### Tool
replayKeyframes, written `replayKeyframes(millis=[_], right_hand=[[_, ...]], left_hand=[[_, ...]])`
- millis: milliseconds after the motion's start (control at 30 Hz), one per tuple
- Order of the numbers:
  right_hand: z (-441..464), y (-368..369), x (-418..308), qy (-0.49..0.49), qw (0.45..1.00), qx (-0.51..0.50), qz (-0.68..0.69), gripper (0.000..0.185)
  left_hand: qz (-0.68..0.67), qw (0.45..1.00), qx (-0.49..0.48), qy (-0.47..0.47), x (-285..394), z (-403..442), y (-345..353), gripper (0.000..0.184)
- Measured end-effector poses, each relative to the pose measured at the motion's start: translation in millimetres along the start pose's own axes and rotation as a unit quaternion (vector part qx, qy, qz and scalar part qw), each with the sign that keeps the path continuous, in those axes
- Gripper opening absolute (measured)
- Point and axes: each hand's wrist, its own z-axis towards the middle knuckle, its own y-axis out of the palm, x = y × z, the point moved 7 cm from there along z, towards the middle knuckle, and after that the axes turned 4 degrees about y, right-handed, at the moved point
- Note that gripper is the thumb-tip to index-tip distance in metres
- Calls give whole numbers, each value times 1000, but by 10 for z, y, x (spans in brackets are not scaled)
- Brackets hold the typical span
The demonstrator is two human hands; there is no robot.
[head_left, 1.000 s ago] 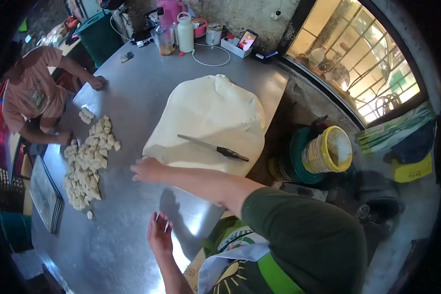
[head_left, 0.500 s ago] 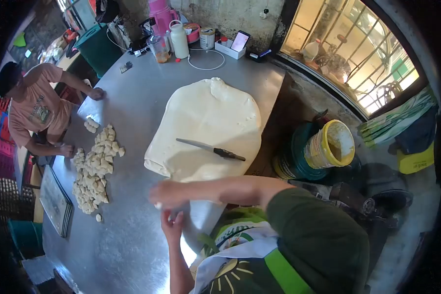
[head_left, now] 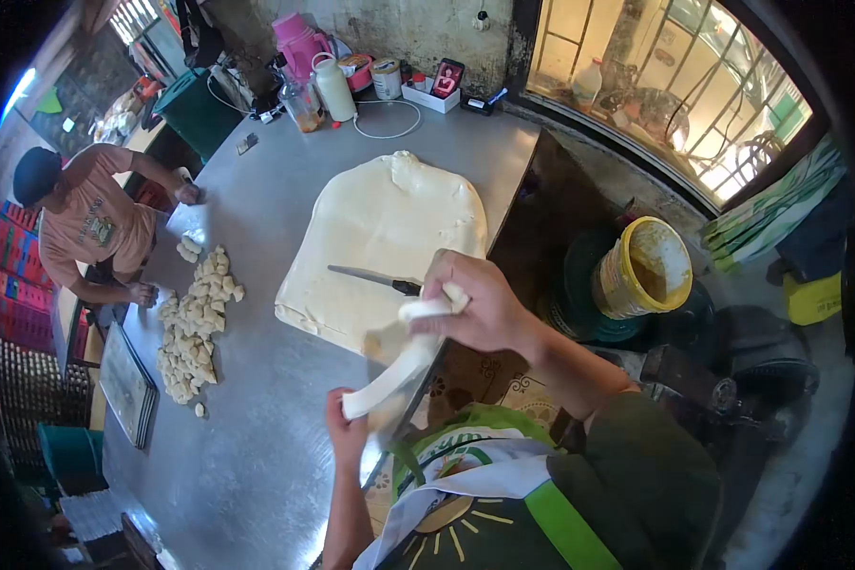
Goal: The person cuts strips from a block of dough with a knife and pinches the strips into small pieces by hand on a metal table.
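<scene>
A strip of pale dough (head_left: 389,382) stretches between my two hands above the near edge of the metal table (head_left: 247,456). My left hand (head_left: 346,418) pinches its lower end. Its other end is gripped in my right hand (head_left: 475,299), raised over the near right side of a large slab of dough (head_left: 380,218). On the slab lies a knife (head_left: 361,276), its handle partly hidden behind my right hand. Many small cut dough pieces (head_left: 192,332) are heaped left of the slab.
Across the table at the left, a person (head_left: 104,223) rests both hands at its edge. Stacked trays (head_left: 128,385) lie by the left edge. Bottles (head_left: 333,87) and a phone in a white box (head_left: 432,97) stand at the back. A yellow bucket (head_left: 644,268) is at the right.
My right hand has moved from above my left hand up and to the right, and a dough strip now spans both hands. The view has shifted slightly.
</scene>
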Motion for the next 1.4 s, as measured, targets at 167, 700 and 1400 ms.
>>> replayKeyframes(millis=[167, 700, 1400], right_hand=[[-477, 480, 786, 82, 993, -22, -78, 34], [-707, 3463, -823, 171, 937, -283, 114, 31], [-252, 2777, -152, -120, 970, -205, 48, 19]], left_hand=[[-21, 994, 37, -97, 712, -91, -1149, 45], [70, 995, -50, 48, -525, -736, -1100, 40], [37, 996, 66, 39, 932, 32, -1167, 26]])
